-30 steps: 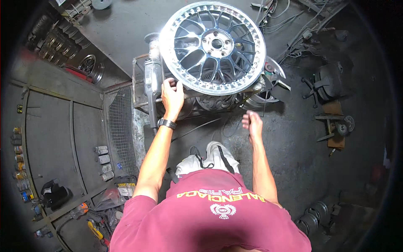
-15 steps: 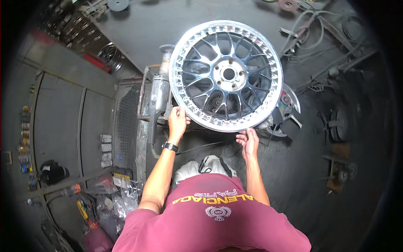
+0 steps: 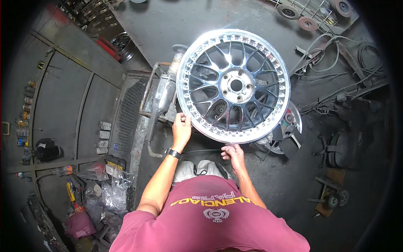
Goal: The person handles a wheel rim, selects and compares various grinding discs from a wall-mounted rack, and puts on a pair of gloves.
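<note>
A polished multi-spoke wheel rim with a bright silver lip and five-hole hub is in front of me, above a bench cluttered with tools. My left hand grips its lower left edge, the fingers bent at the lip. Lower down, my right hand is at the bottom edge with its fingers curled against the rim; part of its hold is hidden. Just left of the rim lies a grey power polisher with a disc at its far end. Partly behind the rim, at its lower right, is an angle grinder.
A grey table stretches away behind the rim. Abrasive discs and a wire rack stand at the far right, above tangled cables. Several wheels lie at the far left. Plastic bags are heaped near left.
My right hand has shifted left along the rim's bottom edge, its fingers now more curled. The left hand keeps its place on the rim. The whole view has turned slightly.
</note>
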`<state>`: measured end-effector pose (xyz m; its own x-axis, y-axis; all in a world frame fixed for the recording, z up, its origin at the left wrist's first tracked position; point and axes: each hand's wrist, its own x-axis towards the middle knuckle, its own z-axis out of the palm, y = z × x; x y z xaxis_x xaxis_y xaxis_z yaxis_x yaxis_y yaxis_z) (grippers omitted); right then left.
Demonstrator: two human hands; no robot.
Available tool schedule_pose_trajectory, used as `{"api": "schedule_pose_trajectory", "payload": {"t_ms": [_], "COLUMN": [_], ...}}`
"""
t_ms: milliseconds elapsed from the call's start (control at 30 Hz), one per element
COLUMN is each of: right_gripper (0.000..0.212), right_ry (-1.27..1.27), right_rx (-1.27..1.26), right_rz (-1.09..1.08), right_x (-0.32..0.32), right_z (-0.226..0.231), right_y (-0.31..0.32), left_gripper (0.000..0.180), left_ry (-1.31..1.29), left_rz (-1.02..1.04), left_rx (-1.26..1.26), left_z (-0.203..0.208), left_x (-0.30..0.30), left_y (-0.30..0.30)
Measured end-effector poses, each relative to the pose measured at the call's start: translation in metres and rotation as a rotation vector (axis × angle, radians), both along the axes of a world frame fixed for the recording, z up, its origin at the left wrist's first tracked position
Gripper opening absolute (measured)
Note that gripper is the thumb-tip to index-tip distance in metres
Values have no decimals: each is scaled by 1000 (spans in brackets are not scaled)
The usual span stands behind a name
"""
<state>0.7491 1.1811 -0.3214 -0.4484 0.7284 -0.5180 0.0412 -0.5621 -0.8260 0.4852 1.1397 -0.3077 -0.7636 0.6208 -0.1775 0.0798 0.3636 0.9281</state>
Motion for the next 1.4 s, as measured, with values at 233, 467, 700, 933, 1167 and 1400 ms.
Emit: {"api": "schedule_pose_trajectory", "payload": {"t_ms": [233, 467, 700, 933, 1167, 1400], "right_gripper": [28, 33, 36, 59, 72, 68], "right_ry": [-202, -391, -362, -527, -644, -780], "right_rx": [45, 253, 292, 271, 182, -28], "right_rz": [295, 675, 698, 556, 450, 202], "right_x": [-12, -75, -165, -262, -328, -379], "right_z": [-22, 1, 7, 16, 9, -27], "right_y": [-23, -42, -55, -80, -105, -106], "left_gripper": [26, 16, 19, 37, 13, 36], "left_ry": [113, 16, -167, -139, -21, 219], "left_rz": [-69, -18, -125, -273, -248, -327], "left_rx": [-14, -30, 42, -58, 50, 13], "left_z": [-4, 14, 23, 2, -5, -8], "left_x": [-2, -33, -96, -180, -242, -286], "left_y": [-34, -67, -66, -77, -64, 12]}}
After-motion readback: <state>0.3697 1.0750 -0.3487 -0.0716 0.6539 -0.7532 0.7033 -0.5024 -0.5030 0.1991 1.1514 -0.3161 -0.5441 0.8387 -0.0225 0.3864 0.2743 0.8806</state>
